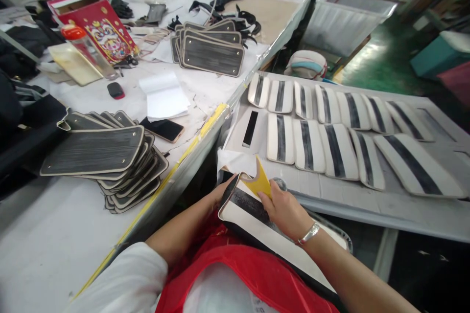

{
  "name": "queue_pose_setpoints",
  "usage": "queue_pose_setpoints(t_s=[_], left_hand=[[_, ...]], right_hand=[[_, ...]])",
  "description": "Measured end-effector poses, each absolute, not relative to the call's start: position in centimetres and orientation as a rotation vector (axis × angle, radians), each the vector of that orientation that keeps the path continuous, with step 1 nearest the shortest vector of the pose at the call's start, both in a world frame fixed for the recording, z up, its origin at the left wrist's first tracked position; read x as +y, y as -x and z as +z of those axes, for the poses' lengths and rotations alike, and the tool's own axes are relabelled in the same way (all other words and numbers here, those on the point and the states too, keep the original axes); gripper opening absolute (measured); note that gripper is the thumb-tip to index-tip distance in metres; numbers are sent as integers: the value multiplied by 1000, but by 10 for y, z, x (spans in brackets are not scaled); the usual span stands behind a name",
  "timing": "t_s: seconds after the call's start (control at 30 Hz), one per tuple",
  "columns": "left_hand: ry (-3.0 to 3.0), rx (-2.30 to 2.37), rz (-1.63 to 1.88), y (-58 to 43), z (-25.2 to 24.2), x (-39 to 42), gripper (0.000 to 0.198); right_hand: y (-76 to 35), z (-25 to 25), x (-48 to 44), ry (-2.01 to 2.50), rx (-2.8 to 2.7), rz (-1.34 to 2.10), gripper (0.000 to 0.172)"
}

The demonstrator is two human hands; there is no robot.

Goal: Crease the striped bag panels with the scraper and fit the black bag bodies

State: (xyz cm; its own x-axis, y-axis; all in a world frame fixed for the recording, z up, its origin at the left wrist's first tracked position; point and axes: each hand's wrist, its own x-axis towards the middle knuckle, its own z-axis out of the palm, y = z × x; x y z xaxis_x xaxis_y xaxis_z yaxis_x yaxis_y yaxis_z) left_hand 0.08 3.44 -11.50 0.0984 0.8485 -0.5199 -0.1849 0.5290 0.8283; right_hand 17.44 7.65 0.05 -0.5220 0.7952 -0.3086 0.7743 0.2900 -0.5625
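A white panel with a dark strip (pixel 253 211) and a raised, rounded edge lies slanted across my lap. My left hand (pixel 224 190) grips its upper left end, the fingers mostly hidden behind it. A flat yellow scraper with a notched end (pixel 259 182) is pinched in my right hand (pixel 284 209). Its lower edge meets the panel near the dark strip, close to the panel's upper end. Part of the panel's right side is covered by my right forearm.
Two rows of similar white panels (pixel 332 149) lie on a grey board to the right. Stacks of dark panels (pixel 93 149) rest on the left table, near a phone (pixel 163 128), notebook (pixel 165 95), bottle (pixel 90 51) and red box (pixel 105 24). A grey bin (pixel 343 22) stands behind.
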Motion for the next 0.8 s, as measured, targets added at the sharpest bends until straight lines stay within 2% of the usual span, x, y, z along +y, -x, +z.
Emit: queue_pose_setpoints(t_s=[0.17,0.37,0.57,0.8], left_hand=[[-410,1033,820,-1,-108,34,75],[-33,925,942,1,-87,32,58],[-70,1002,1041,-2,-69,29,44],[-190,1054,1095,-5,-65,27,47]], right_hand=[[-175,5,78,1544,-2598,1077,20],[-175,10,79,1565,-2631,1082,20],[-179,14,86,1601,-2687,1051,19],[-180,28,90,1636,-2782,953,26]])
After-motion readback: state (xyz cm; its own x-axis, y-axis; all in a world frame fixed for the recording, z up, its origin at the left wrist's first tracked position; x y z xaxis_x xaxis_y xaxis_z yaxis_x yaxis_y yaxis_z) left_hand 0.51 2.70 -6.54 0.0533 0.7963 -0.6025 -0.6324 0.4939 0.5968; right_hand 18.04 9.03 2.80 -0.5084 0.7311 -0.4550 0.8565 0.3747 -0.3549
